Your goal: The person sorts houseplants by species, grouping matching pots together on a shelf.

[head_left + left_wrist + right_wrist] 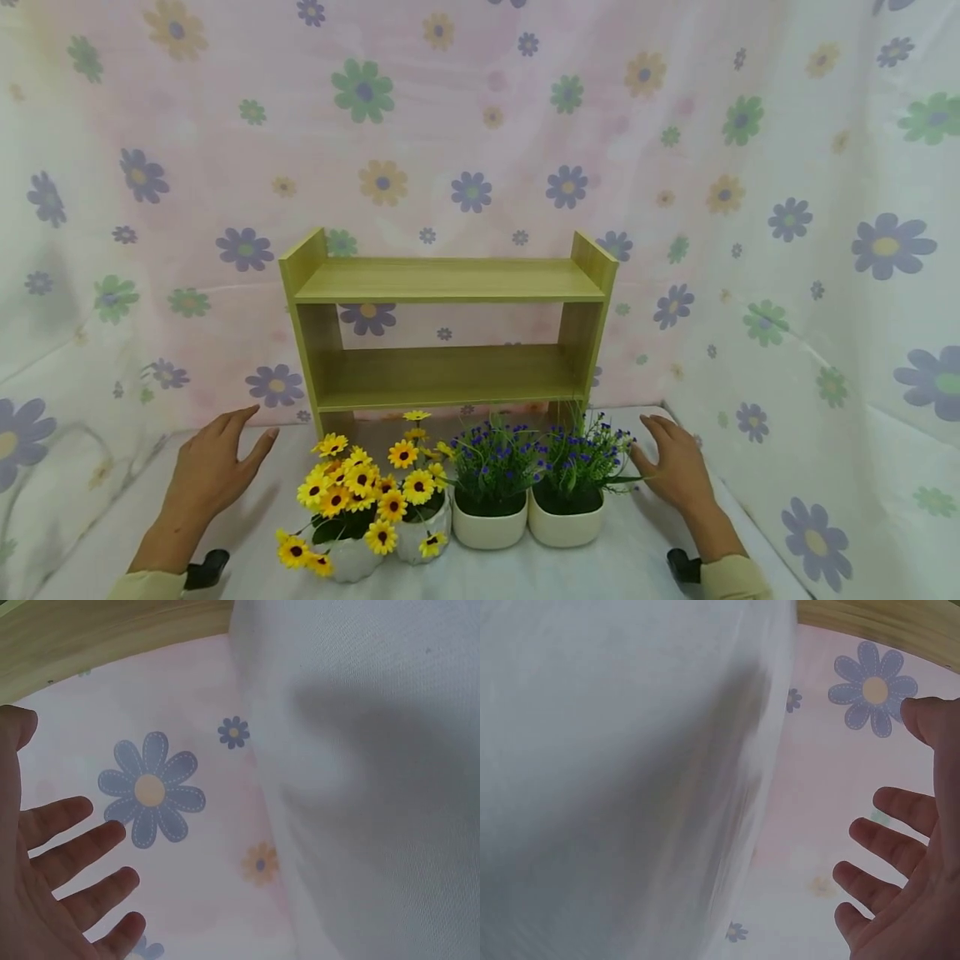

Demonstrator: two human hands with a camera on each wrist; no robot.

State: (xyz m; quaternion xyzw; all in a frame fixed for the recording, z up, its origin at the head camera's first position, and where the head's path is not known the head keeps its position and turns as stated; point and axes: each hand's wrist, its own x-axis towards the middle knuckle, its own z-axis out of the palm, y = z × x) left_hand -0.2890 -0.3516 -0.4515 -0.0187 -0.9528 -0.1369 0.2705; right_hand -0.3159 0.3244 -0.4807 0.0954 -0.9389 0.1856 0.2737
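Note:
On the left side of the head view, my left hand (213, 467) hovers over the table with fingers spread and nothing in it. My right hand (671, 462) is held likewise at the right, fingers loosely bent and holding nothing, close to the leaves of a purple-flowered plant (573, 471) in a white pot. A second purple-flowered plant (491, 475) stands beside it. Left of these are two potted yellow daisies, one (416, 487) in the middle and one (341, 492) nearer my left hand. Both wrist views show the left palm (45, 877) and right palm (915, 892) bare.
Behind the pots stands a two-tier wooden shelf (450, 283), with no objects on its boards. A white cloth (255, 558) covers the table. Flower-printed fabric (480, 125) hangs at the back and both sides.

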